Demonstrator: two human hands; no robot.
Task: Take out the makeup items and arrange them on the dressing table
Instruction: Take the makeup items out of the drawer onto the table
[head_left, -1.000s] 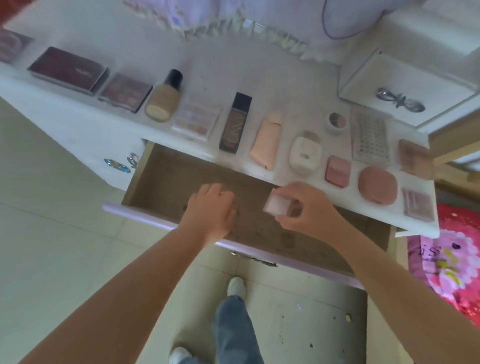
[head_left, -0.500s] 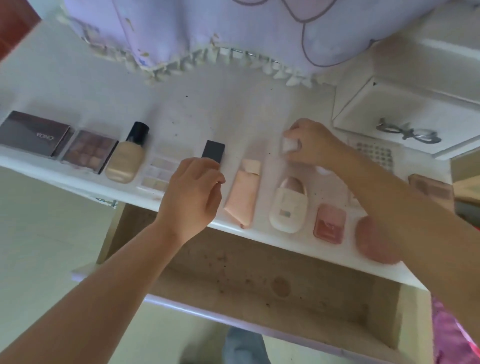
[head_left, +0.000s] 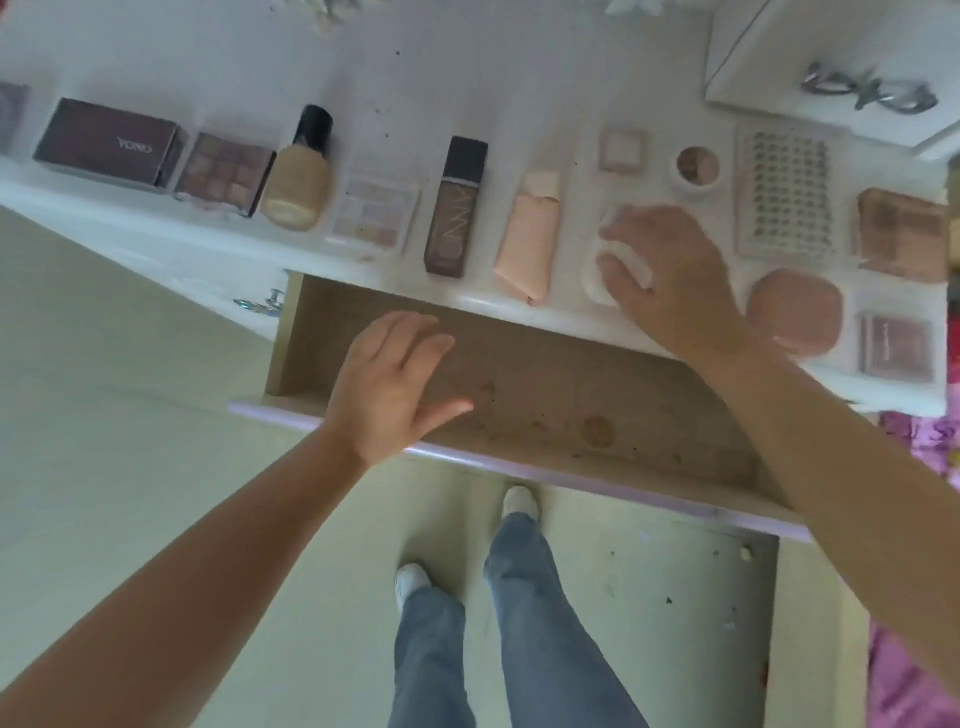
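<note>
The right hand (head_left: 670, 275) lay with fingers loosely spread over a white compact (head_left: 602, 280) on the dressing table (head_left: 467, 67), holding nothing. The left hand (head_left: 389, 384) hovered with fingers relaxed above the drawer (head_left: 545, 384). A dark bottle (head_left: 455, 205), lettering unreadable, lay lengthwise, cap away. The small pink case (head_left: 621, 151) sat behind the compact.

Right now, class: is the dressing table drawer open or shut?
Open. The drawer is pulled out, its brown floor exposed, with the left hand hovering over it.

Right hand (head_left: 670, 275) hides most of white compact (head_left: 597, 280).
</note>
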